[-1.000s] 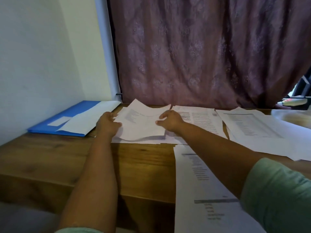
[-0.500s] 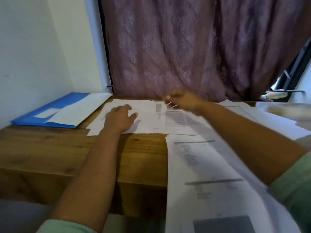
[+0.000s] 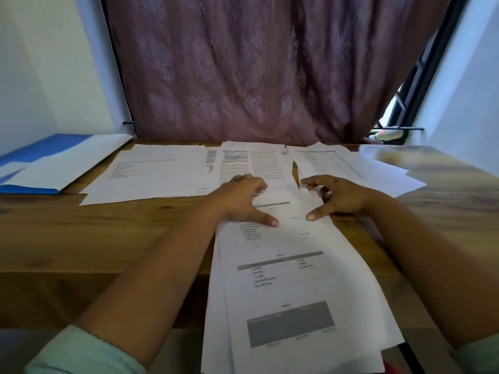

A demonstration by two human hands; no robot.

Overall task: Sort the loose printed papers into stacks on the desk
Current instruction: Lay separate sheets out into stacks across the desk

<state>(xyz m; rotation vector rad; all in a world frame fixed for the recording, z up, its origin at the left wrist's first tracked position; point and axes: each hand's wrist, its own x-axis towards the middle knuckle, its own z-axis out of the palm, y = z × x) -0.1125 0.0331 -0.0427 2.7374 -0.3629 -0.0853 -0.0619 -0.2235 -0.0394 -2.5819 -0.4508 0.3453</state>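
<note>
Papers (image 3: 294, 279) in the nearest stack are laid lengthwise over the tabletop (image 3: 108, 233), overhanging its front edge. In the head view, the left hand (image 3: 243, 201) and right hand (image 3: 340, 198) are spread loosely on the far end, gripping nothing. Squaring or lifting this stack is judged the step in hand. Bare wood is left free at near left; three piles are crowded along the back.

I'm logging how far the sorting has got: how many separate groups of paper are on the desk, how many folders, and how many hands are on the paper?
Paper groups: 4, namely left sheets, dense-text pages, right pile, near stack
Blue folder: 1
Hands: 2, left hand, right hand
Total: 7
</note>
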